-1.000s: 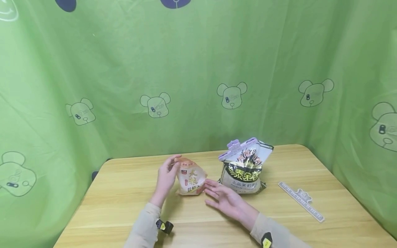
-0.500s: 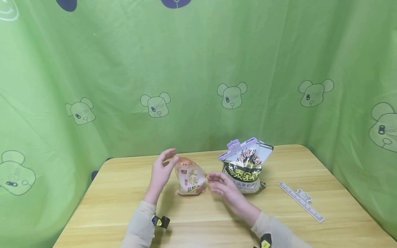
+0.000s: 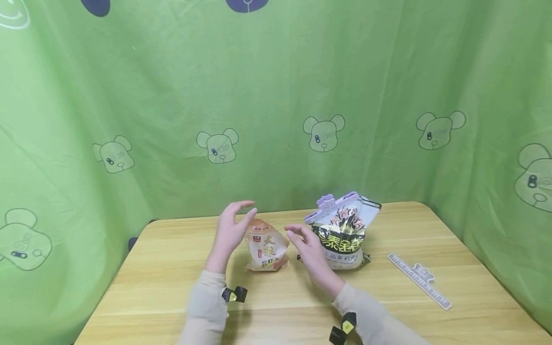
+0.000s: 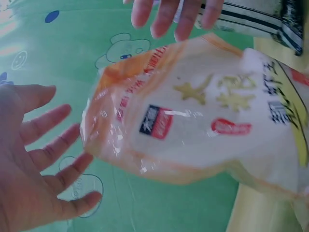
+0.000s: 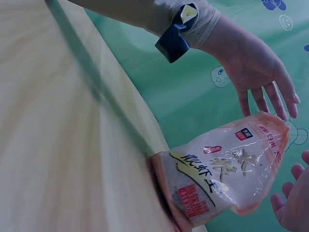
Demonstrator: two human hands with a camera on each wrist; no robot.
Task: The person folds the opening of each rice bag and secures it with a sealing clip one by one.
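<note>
An orange-and-white plastic food bag [image 3: 267,251] stands upright on the table, its top loosely gathered. Beside its upper left edge is my left hand [image 3: 227,235], fingers spread and relaxed, holding nothing. My right hand [image 3: 314,251] hovers at the bag's right side, fingers bent loosely with nothing between them. In the left wrist view, the left fingertips [image 4: 72,166] lie close to the bag's top; whether they touch it is hard to tell. The right wrist view has the bag [image 5: 227,169] between both hands.
Right of the small bag stands a black-and-white rice bag [image 3: 340,247], its folded top held by a purple clip [image 3: 329,207]. A white ruler-like sealing clip [image 3: 420,280] lies flat farther right on the wooden table [image 3: 155,282]. Green curtains [image 3: 267,182] surround the table.
Both hands have come away from the bag's sides and risen toward its top. The right hand has turned from palm-up to fingers pointing at the upper right edge. The bag stays put.
</note>
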